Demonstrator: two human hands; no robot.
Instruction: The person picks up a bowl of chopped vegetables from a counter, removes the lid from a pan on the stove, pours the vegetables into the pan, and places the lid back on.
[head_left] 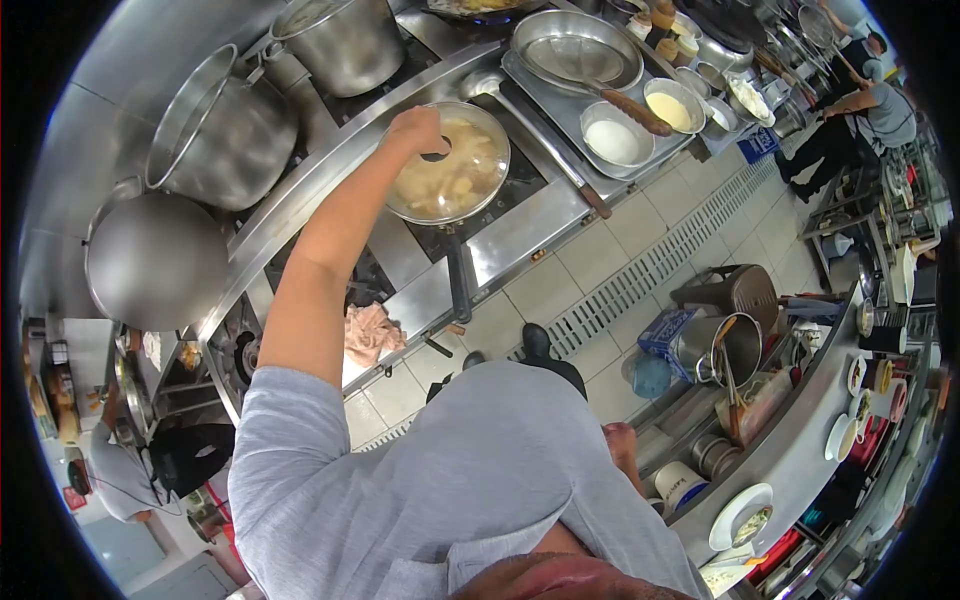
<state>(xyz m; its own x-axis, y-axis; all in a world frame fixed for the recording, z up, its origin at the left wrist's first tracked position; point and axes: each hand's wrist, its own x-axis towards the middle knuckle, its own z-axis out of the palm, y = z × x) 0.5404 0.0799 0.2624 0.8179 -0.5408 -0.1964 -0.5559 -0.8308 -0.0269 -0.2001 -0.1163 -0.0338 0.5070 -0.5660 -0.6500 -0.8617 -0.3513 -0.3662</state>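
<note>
A commercial kitchen seen from above through a fisheye lens: a long steel cooking range point(330, 190) runs diagonally across the upper left, with a pale tiled floor point(610, 260) and a slotted floor drain point(650, 270) beside it. At the far side of the range stand two tall steel stockpots point(225, 135), their contents out of sight, and a large domed steel wok point(155, 260) turned so only its outer shell shows. Near the middle of the range sits a frying pan point(450, 165) covered by a glass lid, holding pale yellowish chunks of food in liquid; its long handle point(460, 280) points toward the floor and overhangs the range's front edge. The person's left hand point(420, 130) reaches over it, fingers curled closed around the lid's knob. The right hand is only partly visible by the person's side point(625, 450), and its fingers cannot be made out. Right of the pan, a steel tray point(560, 100) holds a wide shallow pan point(580, 50), a bowl of white powder point(615, 140) and a bowl of pale yellow liquid point(672, 108); a long ladle point(545, 135) lies along its near edge. A crumpled pink cloth point(370, 335) lies on the range front. Across the narrow aisle, a counter point(790, 450) crowded with cups, plates and a utensil pot point(720, 350) closes in on the right. Another person point(865, 120) works farther down.
</note>
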